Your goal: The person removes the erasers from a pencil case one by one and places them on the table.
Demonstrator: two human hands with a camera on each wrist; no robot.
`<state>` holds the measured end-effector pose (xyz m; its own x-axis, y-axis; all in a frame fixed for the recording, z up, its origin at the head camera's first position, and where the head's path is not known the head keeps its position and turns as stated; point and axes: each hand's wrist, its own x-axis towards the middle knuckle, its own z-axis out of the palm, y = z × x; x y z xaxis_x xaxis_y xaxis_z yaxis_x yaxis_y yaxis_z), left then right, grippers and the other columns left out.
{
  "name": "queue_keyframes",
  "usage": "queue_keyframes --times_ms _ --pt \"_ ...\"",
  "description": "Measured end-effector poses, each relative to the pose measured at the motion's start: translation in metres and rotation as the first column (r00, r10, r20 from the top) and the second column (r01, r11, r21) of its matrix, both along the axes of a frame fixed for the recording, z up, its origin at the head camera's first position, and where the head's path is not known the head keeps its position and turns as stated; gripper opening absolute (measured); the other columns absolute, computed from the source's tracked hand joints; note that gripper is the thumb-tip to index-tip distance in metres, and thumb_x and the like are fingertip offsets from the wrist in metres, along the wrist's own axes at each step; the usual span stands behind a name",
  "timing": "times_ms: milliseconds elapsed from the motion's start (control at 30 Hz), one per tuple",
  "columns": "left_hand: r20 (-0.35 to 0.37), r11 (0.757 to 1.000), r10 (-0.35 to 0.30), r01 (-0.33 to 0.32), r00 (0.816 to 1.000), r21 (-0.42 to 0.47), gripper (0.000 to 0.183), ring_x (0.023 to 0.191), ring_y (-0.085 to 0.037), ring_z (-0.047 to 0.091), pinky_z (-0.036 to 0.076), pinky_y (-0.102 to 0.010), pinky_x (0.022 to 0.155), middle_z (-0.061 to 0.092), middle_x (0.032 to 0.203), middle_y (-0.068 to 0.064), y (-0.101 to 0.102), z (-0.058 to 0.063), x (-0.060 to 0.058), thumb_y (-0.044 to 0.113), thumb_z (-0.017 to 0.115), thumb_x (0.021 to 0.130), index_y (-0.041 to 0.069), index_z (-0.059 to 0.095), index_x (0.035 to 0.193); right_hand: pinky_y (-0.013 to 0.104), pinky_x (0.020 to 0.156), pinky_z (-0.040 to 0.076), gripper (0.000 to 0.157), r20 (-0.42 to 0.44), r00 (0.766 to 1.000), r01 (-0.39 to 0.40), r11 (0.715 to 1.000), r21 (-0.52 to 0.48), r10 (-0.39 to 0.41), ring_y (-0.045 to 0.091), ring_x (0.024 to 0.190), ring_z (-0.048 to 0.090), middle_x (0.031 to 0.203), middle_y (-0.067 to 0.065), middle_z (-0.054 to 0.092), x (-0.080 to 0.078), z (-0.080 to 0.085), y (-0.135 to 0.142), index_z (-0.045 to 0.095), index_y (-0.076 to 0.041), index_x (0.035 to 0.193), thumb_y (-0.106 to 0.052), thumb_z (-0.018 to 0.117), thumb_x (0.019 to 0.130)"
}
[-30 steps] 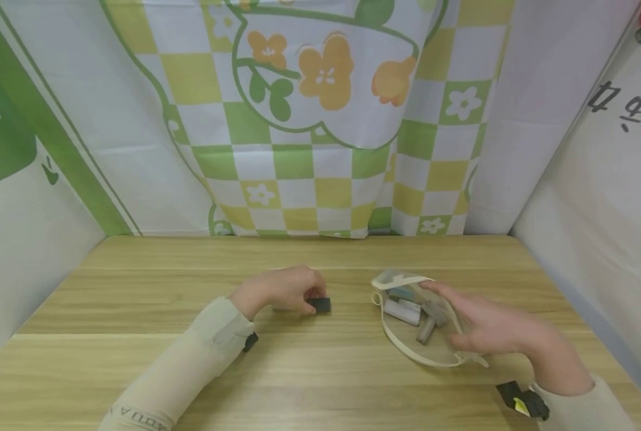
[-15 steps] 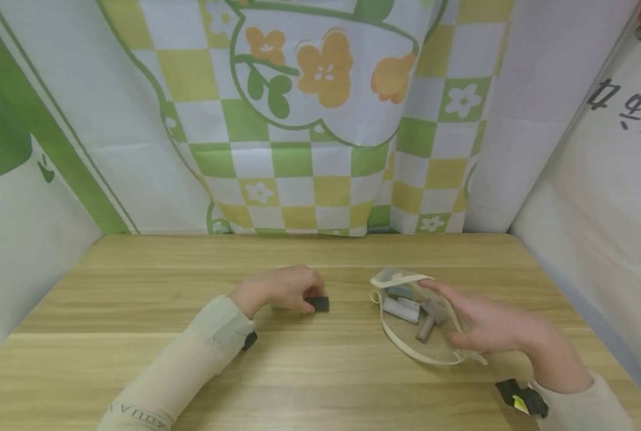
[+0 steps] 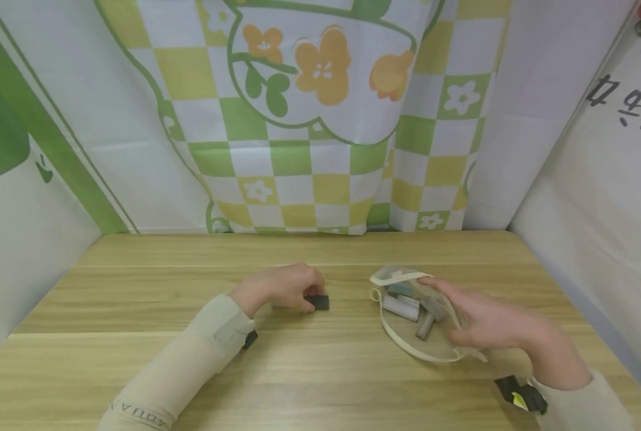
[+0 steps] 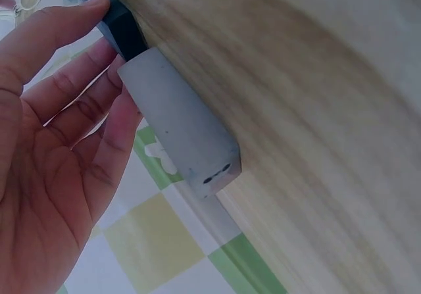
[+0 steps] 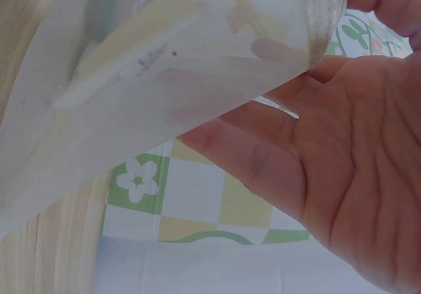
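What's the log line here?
left hand: pinches dark block | gray block: adjacent | right hand: holds translucent pouch | pouch: open, small pieces inside

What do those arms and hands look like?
The left hand and right hand are gloveless. The left sleeve is pale cream with dark lettering; the right sleeve is pale too. Each wrist has a black piece, the right's with a yellow patch.

Seeing black block (image 3: 322, 302), grey block (image 4: 177, 116), cream-trimmed pouch (image 3: 407, 351), tan wood-grain tabletop (image 3: 137, 293), green-yellow-white checked cloth (image 3: 290, 158) (plus orange flowers (image 3: 323, 67)), pale cream sleeves (image 3: 191, 359).
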<state>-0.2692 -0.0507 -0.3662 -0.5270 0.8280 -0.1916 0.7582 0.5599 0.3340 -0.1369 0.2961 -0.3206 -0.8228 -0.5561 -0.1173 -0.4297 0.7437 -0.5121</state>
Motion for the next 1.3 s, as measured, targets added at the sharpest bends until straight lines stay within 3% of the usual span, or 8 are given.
queue_keyframes --times_ms 667,933,1033,1300 --pt "0.004 1.0 -0.003 0.003 1.0 0.003 0.021 0.074 -0.008 0.05 0.044 -0.022 0.068 0.062 0.087 0.002 -0.001 0.001 0.003 0.014 0.075 0.086 0.009 0.072 0.106 0.063 0.102 0.043 0.089 -0.006 1.0 -0.008 1.0 0.007 0.009 0.038 0.125 0.052 0.157 0.024 0.033 -0.002 -0.002 0.001 0.021 -0.008 0.156 -0.011 0.07 0.081" --pt "-0.029 0.999 0.009 -0.008 1.0 0.035 0.026 0.094 -0.015 0.062 0.052 -0.03 0.084 0.067 0.106 -0.002 -0.003 0.005 0.005 0.015 0.073 0.089 0.01 0.07 0.114 0.06 0.1 0.045 0.089 -0.002 1.0 0.003 1.0 0.016 -0.003 0.028 0.111 0.056 0.157 0.023 0.034 -0.002 -0.002 0.001 0.021 -0.01 0.156 -0.01 0.069 0.081" --pt "-0.035 0.999 0.015 -0.014 0.999 0.042 0.028 0.096 -0.016 0.062 0.052 -0.031 0.084 0.066 0.108 -0.002 -0.003 0.005 0.006 0.017 0.071 0.091 0.01 0.068 0.118 0.06 0.1 0.045 0.089 -0.009 1.0 0.004 1.0 0.016 -0.003 0.029 0.113 0.057 0.157 0.023 0.035 -0.001 -0.001 0.001 0.021 -0.01 0.156 -0.01 0.069 0.081" --pt "-0.052 0.997 0.002 0.002 0.999 0.077 0.028 0.101 -0.017 0.062 0.052 -0.033 0.088 0.067 0.113 -0.004 -0.002 0.011 0.013 0.019 0.069 0.093 0.008 0.067 0.119 0.053 0.094 0.049 0.09 0.005 1.0 0.001 1.0 0.017 -0.001 0.022 0.098 0.058 0.157 0.024 0.034 -0.002 -0.001 0.001 0.02 -0.01 0.156 -0.011 0.069 0.081"
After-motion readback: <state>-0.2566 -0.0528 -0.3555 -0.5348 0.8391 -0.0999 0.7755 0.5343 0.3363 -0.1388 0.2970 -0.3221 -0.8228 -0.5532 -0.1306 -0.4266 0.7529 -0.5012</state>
